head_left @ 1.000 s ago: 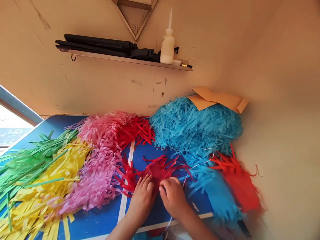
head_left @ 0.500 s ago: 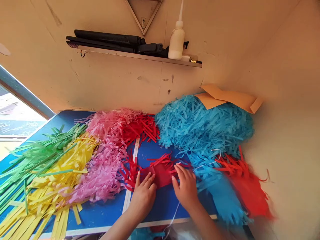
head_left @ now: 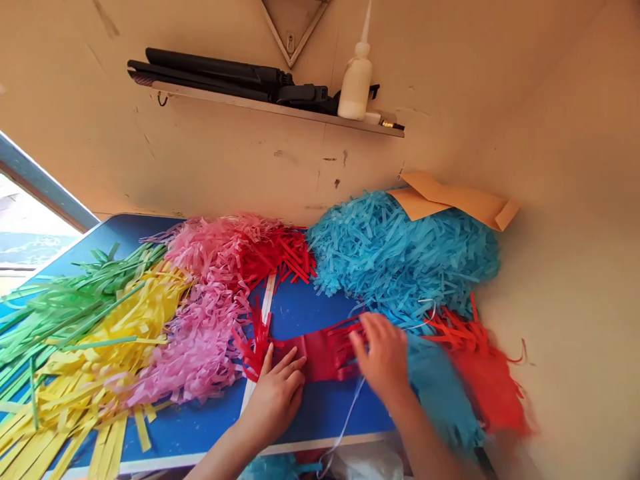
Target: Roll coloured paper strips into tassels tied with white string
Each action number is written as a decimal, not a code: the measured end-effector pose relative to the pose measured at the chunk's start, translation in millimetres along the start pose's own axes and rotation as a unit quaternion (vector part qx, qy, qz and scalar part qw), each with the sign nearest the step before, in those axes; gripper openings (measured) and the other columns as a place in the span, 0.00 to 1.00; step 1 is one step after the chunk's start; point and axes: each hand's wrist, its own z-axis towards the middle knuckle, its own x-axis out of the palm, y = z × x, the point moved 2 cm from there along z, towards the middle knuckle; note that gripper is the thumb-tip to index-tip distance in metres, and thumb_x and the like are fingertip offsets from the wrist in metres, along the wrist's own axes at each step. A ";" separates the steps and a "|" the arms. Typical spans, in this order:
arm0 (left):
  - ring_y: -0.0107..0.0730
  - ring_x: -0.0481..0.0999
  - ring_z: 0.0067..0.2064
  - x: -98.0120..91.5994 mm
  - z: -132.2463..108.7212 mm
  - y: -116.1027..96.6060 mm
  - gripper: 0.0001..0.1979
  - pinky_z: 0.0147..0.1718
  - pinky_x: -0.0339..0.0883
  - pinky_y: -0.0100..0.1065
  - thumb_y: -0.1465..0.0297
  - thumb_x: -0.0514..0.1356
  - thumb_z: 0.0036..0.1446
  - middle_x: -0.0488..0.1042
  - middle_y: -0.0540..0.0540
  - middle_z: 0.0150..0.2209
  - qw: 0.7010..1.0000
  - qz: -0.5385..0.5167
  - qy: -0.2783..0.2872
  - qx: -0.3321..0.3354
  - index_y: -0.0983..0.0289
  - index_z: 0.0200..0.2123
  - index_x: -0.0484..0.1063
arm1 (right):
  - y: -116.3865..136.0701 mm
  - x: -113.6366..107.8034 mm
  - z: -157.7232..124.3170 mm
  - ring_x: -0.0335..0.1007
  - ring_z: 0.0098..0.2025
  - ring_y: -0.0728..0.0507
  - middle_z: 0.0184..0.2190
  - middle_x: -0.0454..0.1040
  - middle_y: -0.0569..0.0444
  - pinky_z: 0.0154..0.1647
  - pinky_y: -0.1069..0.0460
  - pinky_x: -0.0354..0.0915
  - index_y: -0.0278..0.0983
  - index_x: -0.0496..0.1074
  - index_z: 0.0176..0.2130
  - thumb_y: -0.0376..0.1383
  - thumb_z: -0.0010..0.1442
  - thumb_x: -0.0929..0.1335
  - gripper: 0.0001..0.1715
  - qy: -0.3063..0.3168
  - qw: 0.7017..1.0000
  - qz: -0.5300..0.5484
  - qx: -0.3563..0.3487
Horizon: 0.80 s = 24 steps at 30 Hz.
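Observation:
A strip of red tissue paper, cut into fringe at both ends, lies across the blue tabletop in front of me. My left hand rests on its left part, fingers spread and pressing it down. At the other end, my right hand has its fingers bent over the fringe; they are slightly blurred and hide the tips of the strips. Between the hands, the middle of the paper lies flat. A thin white string runs from beneath the right hand over the table's front edge.
Pink fringe, yellow fringe and green fringe cover the left side. A blue fringe heap under brown paper and orange-red fringe lie right. A wall shelf holds a white bottle.
My right hand has moved slightly right and up along the red fringe, and the bunched strips there now lie straighter. My left hand stays on the paper's left part.

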 end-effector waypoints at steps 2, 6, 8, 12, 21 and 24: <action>0.47 0.67 0.63 -2.6 1.3 0.5 0.08 0.65 0.34 0.67 0.76 0.53 0.59 0.77 0.55 0.53 1.000 -0.010 0.010 0.001 0.60 0.36 0.71 | 19.1 3.4 -15.3 0.67 0.57 0.38 0.54 0.74 0.49 0.62 0.41 0.54 0.40 0.70 0.58 0.50 0.68 0.61 0.26 0.079 0.974 0.089 -0.193; 0.48 0.67 0.62 -4.5 1.3 3.4 0.09 0.65 0.34 0.67 0.76 0.53 0.60 0.78 0.54 0.52 1.000 -0.021 0.012 0.008 0.60 0.37 0.72 | 9.8 1.9 -23.2 0.67 0.56 0.33 0.49 0.77 0.46 0.59 0.35 0.51 0.39 0.74 0.50 0.46 0.70 0.59 0.22 -0.013 0.999 0.027 -0.044; 0.49 0.68 0.62 -4.8 0.7 4.3 0.09 0.65 0.35 0.66 0.76 0.53 0.60 0.79 0.54 0.51 1.000 -0.026 0.004 0.011 0.60 0.38 0.71 | -0.1 -3.7 -22.9 0.67 0.55 0.31 0.51 0.75 0.39 0.55 0.35 0.54 0.34 0.73 0.51 0.44 0.70 0.59 0.22 -0.103 0.994 -0.013 0.048; 0.44 0.71 0.60 -8.7 2.5 5.2 0.10 0.66 0.34 0.64 0.77 0.50 0.61 0.82 0.54 0.43 0.999 -0.042 -0.024 -0.003 0.60 0.39 0.70 | 18.9 9.7 -23.4 0.69 0.54 0.37 0.51 0.76 0.45 0.57 0.41 0.54 0.38 0.71 0.53 0.43 0.63 0.68 0.21 0.071 0.971 0.128 -0.187; 0.38 0.79 0.38 -13.2 22.3 26.4 0.09 0.53 0.62 0.47 0.67 0.54 0.64 0.81 0.53 0.33 0.984 0.036 -0.026 -0.170 0.60 0.34 0.73 | 16.8 41.0 19.8 0.73 0.34 0.46 0.32 0.80 0.59 0.36 0.54 0.57 0.41 0.77 0.36 0.39 0.65 0.68 0.07 0.232 0.956 0.177 -0.019; 0.40 0.79 0.36 -12.5 30.2 27.2 0.10 0.49 0.62 0.46 0.68 0.54 0.63 0.81 0.55 0.30 0.975 0.070 -0.011 -0.210 0.61 0.33 0.74 | 23.4 45.9 28.4 0.73 0.33 0.45 0.31 0.79 0.56 0.31 0.54 0.55 0.40 0.76 0.35 0.39 0.65 0.67 0.10 0.230 0.962 0.145 0.001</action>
